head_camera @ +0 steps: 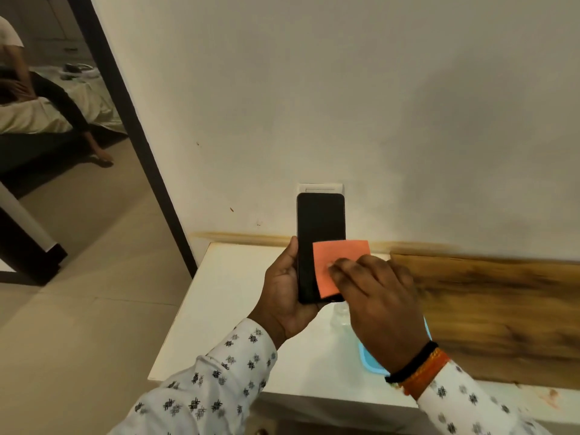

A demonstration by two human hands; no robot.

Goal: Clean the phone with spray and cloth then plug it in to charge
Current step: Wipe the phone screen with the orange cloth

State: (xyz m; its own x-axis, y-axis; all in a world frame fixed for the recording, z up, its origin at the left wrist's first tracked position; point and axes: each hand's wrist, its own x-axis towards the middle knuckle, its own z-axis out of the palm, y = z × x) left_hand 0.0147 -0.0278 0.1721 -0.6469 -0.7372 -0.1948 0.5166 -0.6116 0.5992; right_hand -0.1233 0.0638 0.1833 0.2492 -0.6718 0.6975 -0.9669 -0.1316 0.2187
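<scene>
A black phone (318,233) with a dark screen stands upright in my left hand (284,295), which grips its lower half from the left side. My right hand (381,301) presses a small orange cloth (337,262) flat against the lower right of the screen with its fingertips. A clear spray bottle (340,313) shows only partly, below the phone and behind my right hand. A white wall socket plate (320,187) peeks out just above the phone's top edge. No charging cable is visible.
A white bedside table (226,296) lies below my hands, with a light blue tray (368,359) partly hidden under my right wrist. A wooden headboard (502,302) runs along the right. At the left a doorway opens onto a room where a person sits on a bed.
</scene>
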